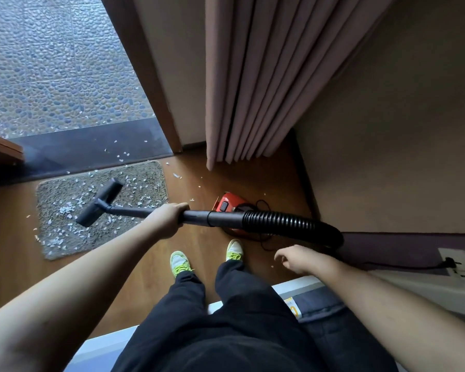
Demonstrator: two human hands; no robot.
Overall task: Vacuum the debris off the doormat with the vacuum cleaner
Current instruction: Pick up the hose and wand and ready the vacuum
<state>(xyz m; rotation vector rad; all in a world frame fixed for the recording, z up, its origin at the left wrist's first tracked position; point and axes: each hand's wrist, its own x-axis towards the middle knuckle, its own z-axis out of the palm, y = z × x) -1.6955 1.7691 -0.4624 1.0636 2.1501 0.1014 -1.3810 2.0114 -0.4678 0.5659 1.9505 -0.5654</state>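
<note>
A grey doormat point(145, 186) lies on the wooden floor by the door sill, strewn with white paper scraps point(65, 209). My left hand point(167, 218) grips the black vacuum wand point(129, 210). The wand's floor nozzle point(100, 202) is over the middle of the mat. A ribbed black hose point(293, 224) runs from the wand to the red vacuum body point(227, 204) on the floor to the right. My right hand point(295, 259) hangs free below the hose, fingers loosely curled, holding nothing.
More scraps lie on the dark sill point(118, 154) and the floor near the mat. A pink curtain point(253, 89) hangs behind the vacuum. The power cord is plugged into a wall socket point(454, 263) at right. My feet point(207, 259) stand beside the vacuum; a bed edge point(293, 288) is behind.
</note>
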